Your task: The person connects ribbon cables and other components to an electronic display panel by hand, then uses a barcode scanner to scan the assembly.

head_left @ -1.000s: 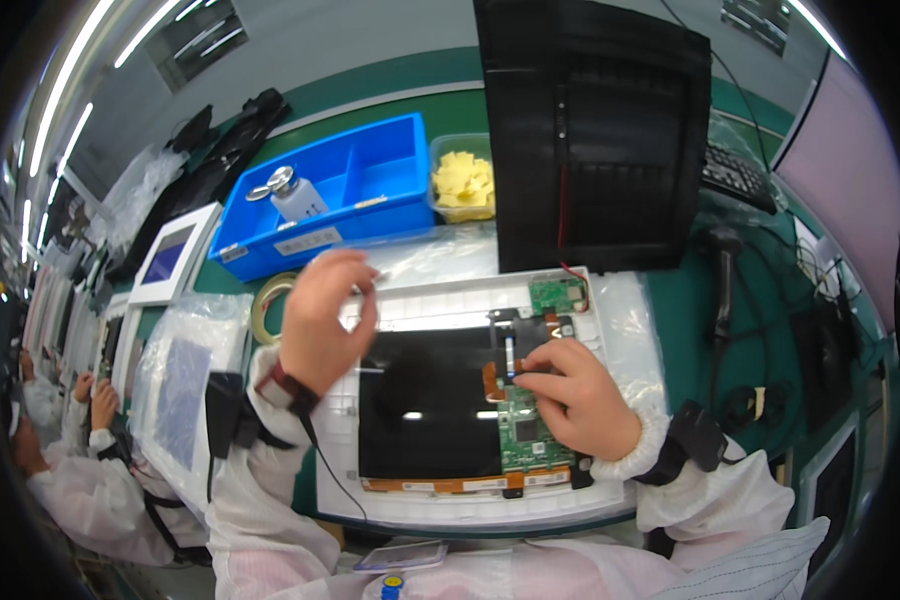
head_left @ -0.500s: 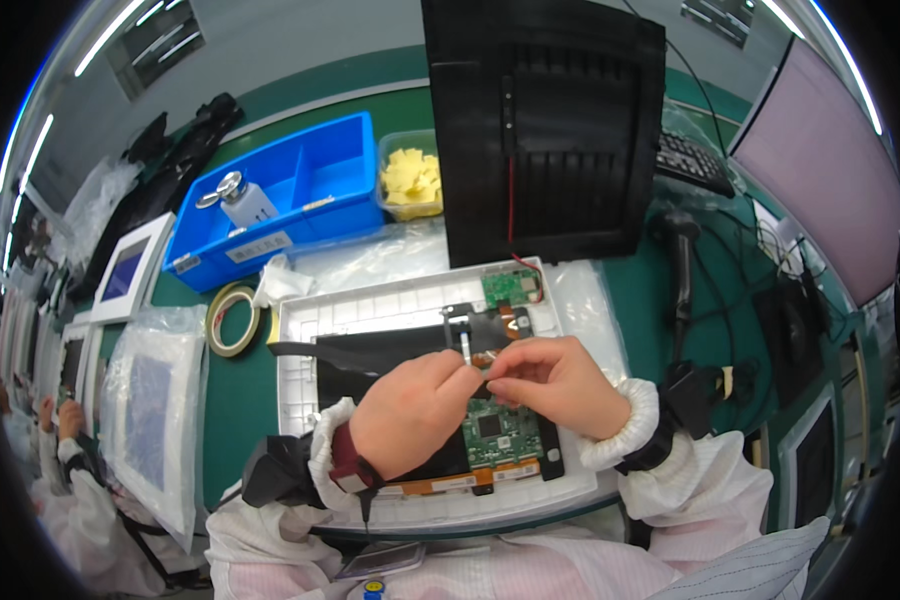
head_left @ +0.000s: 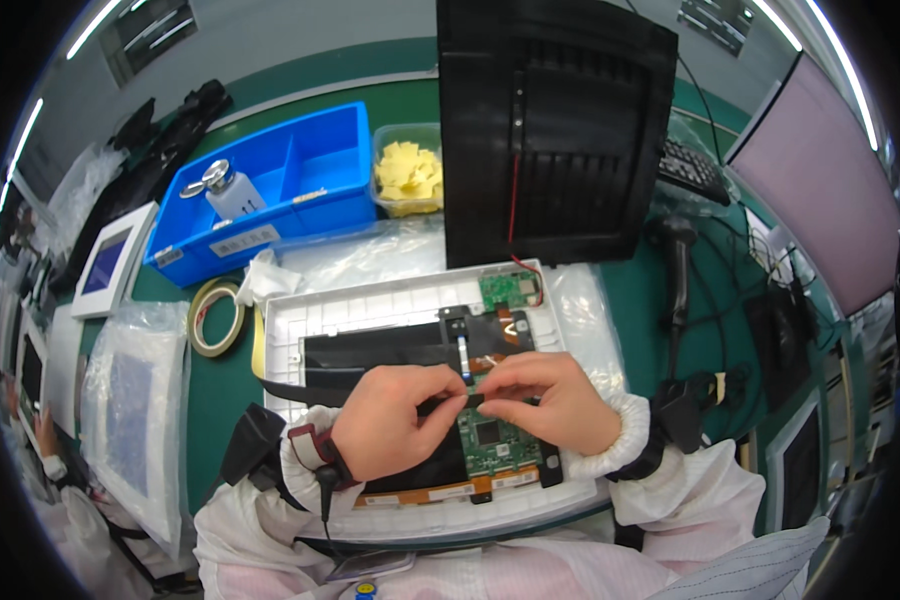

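Both my hands meet over a circuit board (head_left: 490, 436) in an opened flat device with a white housing (head_left: 320, 310). My left hand (head_left: 385, 420) pinches a small dark end, seemingly of a black strip (head_left: 300, 392); the strip trails out leftward past the housing's edge, partly hidden by the hand. From the other side my right hand (head_left: 555, 405) closes thumb and forefinger on the same dark end. Just beyond the fingertips a white flat cable (head_left: 463, 352) and orange flex cables (head_left: 508, 326) show. A small green board (head_left: 510, 290) sits at the housing's far corner, with red wires.
A large black panel (head_left: 560, 130) stands upright behind the housing. To the left are a blue divided bin (head_left: 300, 215) with a dispenser bottle, a tub of yellow slips (head_left: 408, 175), a tape roll (head_left: 215, 318) and a bagged panel (head_left: 135, 400). A handheld scanner (head_left: 678, 260) and cables lie right.
Both hands have come nearer to me, from the flat cable to above the circuit board. Their fingertips now show a small dark end between them. The black strip has shifted nearer too.
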`<act>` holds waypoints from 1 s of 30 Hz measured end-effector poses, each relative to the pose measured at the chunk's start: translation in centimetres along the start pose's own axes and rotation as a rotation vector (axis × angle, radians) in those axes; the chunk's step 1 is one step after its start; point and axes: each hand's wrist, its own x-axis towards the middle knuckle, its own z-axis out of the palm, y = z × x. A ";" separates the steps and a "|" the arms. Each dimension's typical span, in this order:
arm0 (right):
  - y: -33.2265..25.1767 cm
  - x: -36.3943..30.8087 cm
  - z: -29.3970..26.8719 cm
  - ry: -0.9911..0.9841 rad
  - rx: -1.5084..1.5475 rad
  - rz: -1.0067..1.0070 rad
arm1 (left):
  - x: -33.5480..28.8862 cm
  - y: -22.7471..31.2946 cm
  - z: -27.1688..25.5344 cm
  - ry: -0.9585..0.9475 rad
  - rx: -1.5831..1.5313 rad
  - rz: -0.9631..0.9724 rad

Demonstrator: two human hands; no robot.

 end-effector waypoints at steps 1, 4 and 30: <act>0.0 0.0 -0.1 -0.037 -0.007 0.016 | 0.0 0.1 0.0 -0.005 0.001 0.007; 0.0 -0.1 -0.2 -0.049 -0.064 0.008 | 0.0 0.0 0.1 -0.020 -0.026 -0.011; -0.7 -1.0 1.2 0.126 -0.365 -0.560 | 0.2 -0.8 -0.4 0.138 -0.439 -0.327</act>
